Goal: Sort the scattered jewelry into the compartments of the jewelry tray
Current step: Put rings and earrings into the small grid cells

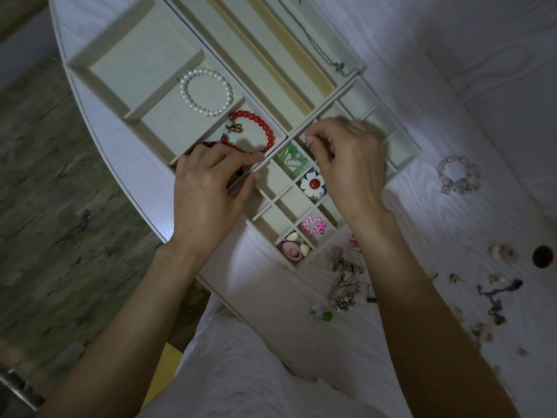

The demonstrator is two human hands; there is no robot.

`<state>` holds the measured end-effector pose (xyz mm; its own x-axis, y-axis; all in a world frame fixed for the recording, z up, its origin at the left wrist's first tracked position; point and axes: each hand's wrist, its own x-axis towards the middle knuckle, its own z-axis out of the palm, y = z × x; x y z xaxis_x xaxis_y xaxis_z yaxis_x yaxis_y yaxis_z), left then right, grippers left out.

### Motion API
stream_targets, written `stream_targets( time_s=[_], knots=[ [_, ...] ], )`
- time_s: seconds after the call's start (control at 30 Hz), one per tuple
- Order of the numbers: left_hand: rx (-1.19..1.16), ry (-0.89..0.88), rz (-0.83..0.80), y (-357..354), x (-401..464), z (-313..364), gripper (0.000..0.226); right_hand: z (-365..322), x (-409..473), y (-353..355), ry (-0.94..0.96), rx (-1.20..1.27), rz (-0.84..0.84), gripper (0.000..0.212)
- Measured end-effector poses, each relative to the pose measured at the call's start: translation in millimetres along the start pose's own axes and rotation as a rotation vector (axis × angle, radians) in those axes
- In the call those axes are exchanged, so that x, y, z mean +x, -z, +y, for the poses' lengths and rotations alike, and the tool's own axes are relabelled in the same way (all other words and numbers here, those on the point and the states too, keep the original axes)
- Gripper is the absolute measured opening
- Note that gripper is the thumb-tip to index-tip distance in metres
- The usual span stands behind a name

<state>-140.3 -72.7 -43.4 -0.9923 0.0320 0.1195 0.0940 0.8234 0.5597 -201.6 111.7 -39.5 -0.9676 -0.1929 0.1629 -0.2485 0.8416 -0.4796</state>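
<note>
Right hand [346,158] pinches something tiny (too small to name) over the small squares of the cream compartmented jewelry tray [193,60]; my left hand [211,182] grips its divider. Next, I'd judge, release, then fetch the pale pink beaded bracelet [459,175] lying right on the worktop [422,101].

The jewelry tray [144,114] looks lined with a matt, cream, cloth-like material. Just beyond the left hand [208,188] lies a red bracelet [256,131] of glossy, smooth beads, and further from it a pearl bracelet [206,92] with a soft shine. Under the right hand [346,164] a white flower piece [312,184] looks like glossy plastic. The table [452,206] shows a pale wood grain, matt.
</note>
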Motion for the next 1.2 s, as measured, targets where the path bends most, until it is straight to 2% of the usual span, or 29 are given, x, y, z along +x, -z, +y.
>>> stream_targets(
  time_s=[0.17, 0.27, 0.4, 0.6, 0.8, 1.0, 1.2],
  knots=[
    [-0.005, -0.002, -0.004, 0, 0, 0, 0.022, -5, 5, -5, 0.08, -0.187, 0.18, 0.01],
    [-0.015, -0.007, -0.009, -1, -1, -1, 0.022, -3, 4, -8, 0.048, -0.204, 0.15, 0.013],
    [-0.012, -0.01, -0.008, -1, -1, -2, 0.023, 0, 3, -7, -0.028, -0.056, 0.117, 0.012],
    [-0.021, -0.018, -0.012, -1, 0, -3, 0.023, 4, 7, -1, 0.13, -0.124, 0.132, 0.012],
    [-0.028, -0.016, -0.007, -1, -1, -3, 0.023, 0, 7, 0, 0.244, -0.241, 0.03, 0.01],
    [-0.023, -0.011, -0.013, -2, -1, -3, 0.023, 1, 6, 7, 0.204, -0.155, -0.098, 0.009],
    [-0.047, -0.025, -0.015, -3, -1, -5, 0.023, 10, 5, 14, 0.244, -0.13, -0.171, 0.015]
  ],
)
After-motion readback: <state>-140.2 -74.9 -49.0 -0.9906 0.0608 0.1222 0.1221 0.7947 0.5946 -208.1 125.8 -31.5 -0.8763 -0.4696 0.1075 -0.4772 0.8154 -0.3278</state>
